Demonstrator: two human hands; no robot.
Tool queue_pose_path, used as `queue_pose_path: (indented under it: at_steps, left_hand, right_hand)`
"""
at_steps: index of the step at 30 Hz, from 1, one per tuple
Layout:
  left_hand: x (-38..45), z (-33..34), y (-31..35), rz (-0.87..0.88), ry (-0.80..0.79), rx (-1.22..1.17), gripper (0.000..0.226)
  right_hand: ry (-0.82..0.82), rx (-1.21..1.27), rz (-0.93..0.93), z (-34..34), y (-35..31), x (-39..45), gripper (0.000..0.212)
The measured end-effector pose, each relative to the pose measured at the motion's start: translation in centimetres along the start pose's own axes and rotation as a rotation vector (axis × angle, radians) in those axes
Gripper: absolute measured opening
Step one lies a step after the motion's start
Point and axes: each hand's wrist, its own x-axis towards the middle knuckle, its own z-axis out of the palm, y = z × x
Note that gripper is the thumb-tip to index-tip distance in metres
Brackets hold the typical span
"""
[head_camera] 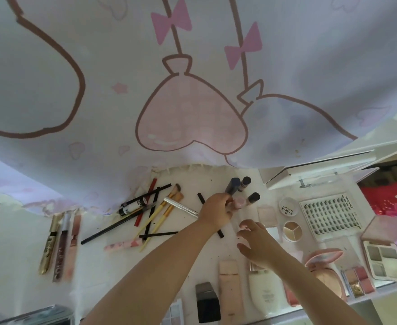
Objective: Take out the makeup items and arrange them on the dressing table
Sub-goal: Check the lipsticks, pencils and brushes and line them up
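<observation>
A small pink glossy pot (pixel 238 202) sits mid-table among dark-capped bottles, pinched in the left hand (pixel 216 211); likely light, slick (grip its sides). The right hand (pixel 257 242) hovers near, fingers spread, holding nothing

Soft printed cloth curtain (pixel 192 90) hangs matt over a smooth white counter (pixel 103 266). Gold lip gloss tube (pixel 49 245) shines like metal, the clear plastic lash tray (pixel 329 213) glints, and the black cap (pixel 207 303) looks glossy plastic.
</observation>
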Motion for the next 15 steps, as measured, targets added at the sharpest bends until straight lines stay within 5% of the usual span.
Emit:
queue_pose_path:
  at_steps: [10, 15]
  left_hand:
    - [-6.7, -6.5, -7.2, -0.047, 0.208, 0.136, 0.029]
    - [-10.1, -7.9, -8.9, -0.162, 0.195, 0.157, 0.030]
  right_hand:
    - [0.221, -0.168, -0.158, -0.1, -6.1, 3.6, 0.038]
    - [0.250, -0.285, -0.077, -0.1, -8.5, 6.9, 0.027]
